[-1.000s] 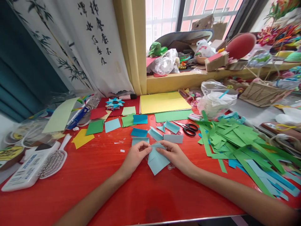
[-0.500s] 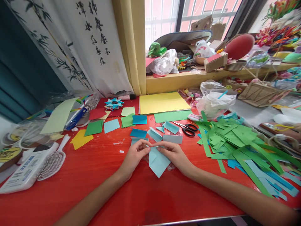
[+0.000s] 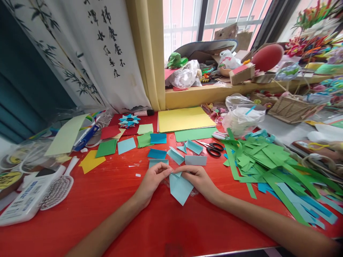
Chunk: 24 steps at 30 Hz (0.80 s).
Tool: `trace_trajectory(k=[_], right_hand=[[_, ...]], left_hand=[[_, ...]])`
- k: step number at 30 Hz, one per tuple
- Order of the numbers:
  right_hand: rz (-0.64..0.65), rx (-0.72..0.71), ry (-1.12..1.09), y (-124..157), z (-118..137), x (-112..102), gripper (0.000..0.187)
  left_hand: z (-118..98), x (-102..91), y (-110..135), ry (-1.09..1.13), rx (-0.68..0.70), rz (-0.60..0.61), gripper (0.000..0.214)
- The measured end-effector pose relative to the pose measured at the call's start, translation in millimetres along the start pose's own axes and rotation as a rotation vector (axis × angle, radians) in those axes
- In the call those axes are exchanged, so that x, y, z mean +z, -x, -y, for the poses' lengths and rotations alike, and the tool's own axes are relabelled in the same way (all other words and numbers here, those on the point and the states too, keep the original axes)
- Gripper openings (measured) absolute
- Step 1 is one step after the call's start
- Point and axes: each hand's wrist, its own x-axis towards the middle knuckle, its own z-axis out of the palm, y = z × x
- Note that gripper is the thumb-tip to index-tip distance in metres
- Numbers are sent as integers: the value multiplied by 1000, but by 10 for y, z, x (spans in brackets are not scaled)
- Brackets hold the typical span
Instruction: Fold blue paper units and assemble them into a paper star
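A light blue paper, partly folded along its top edge, is held between my two hands above the red table, one corner pointing toward me. My left hand pinches its upper left corner with thumb and forefinger. On the other side, my right hand has its fingers bent over the upper right edge, thumb beneath. The two sets of fingertips nearly meet at the top. Just beyond them lie folded blue pieces, a pale blue folded strip and darker blue squares.
Black-handled scissors lie beyond my right hand. A heap of green paper strips covers the right side. At the left are a hairbrush and a white packet. Yellow sheets and a blue paper ring lie at the back.
My right fingers have curled in more over the paper's upper edge, where a small fold now shows. The left hand keeps its pinch. The whole view has shifted slightly.
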Motion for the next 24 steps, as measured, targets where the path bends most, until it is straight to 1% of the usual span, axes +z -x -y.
trace_trajectory(k=[6, 8, 10, 12, 14, 16, 18, 21, 23, 24], right_hand=[[39, -30, 28, 34, 22, 6, 23], [25, -43, 19, 39, 37, 9, 22], [-40, -42, -34, 23, 41, 12, 27], [-91, -1, -167, -13, 31, 14, 37], [-68, 53, -320, -53, 14, 16, 42], [3, 86, -382, -70, 4, 21, 45], [73, 93, -290, -55, 13, 32, 41], [148, 72, -39, -9, 41, 53, 32], [163, 66, 53, 6, 44, 64, 30], [164, 73, 62, 5, 38, 66, 29]], left_hand=[[-9, -43, -24, -165, -51, 46, 22], [-17, -53, -19, -179, -36, 31, 24], [-28, -61, -11, -129, -6, -23, 24], [-38, -68, -6, -31, 27, -99, 24], [-45, -74, -5, 70, 48, -156, 24], [-43, -71, -4, 146, 67, -192, 23], [-32, -53, 5, 187, 101, -233, 22], [-11, 4, 37, 198, 136, -284, 20], [6, 51, 61, 179, 117, -272, 20], [16, 71, 70, 162, 101, -255, 20]])
